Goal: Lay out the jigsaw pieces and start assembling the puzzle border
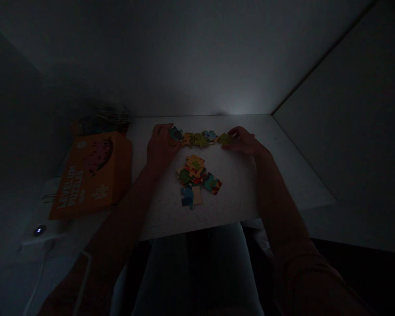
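My left hand [160,145] has its fingers closed on a dark teal and orange puzzle piece [174,135] at the left end of a row. My right hand [242,140] pinches a green puzzle piece [225,139] at the row's right end. Between the hands lie several more pieces, among them a green puzzle piece [200,140] and a light blue puzzle piece [210,135]. Nearer to me is a loose pile of puzzle pieces [195,171], overlapping one another. The dim light hides how tightly the row's pieces join.
An orange puzzle box [88,171] with a watermelon picture stands left of my left forearm. Behind it is a dark tangle of items [108,115]. A white device with a lit button [39,230] and a cable sits at the lower left. The white table [230,197] meets walls behind and right.
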Demonstrator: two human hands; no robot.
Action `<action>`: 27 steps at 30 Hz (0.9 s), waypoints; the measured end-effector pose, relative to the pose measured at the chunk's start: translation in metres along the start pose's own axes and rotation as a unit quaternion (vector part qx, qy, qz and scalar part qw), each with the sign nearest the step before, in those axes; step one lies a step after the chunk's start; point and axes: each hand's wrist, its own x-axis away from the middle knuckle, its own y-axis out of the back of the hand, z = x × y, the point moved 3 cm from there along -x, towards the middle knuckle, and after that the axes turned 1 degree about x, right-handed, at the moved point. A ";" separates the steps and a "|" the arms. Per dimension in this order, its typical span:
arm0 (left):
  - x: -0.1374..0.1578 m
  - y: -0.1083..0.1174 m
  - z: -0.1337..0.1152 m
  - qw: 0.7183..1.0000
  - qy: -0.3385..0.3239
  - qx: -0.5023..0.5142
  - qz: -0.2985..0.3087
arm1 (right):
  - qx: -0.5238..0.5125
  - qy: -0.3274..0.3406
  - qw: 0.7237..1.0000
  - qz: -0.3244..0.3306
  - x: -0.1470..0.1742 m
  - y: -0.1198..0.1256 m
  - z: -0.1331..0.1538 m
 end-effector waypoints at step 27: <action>0.001 -0.002 -0.003 0.999 -0.019 0.023 0.015 | -0.313 0.117 0.942 0.044 0.002 -0.011 0.072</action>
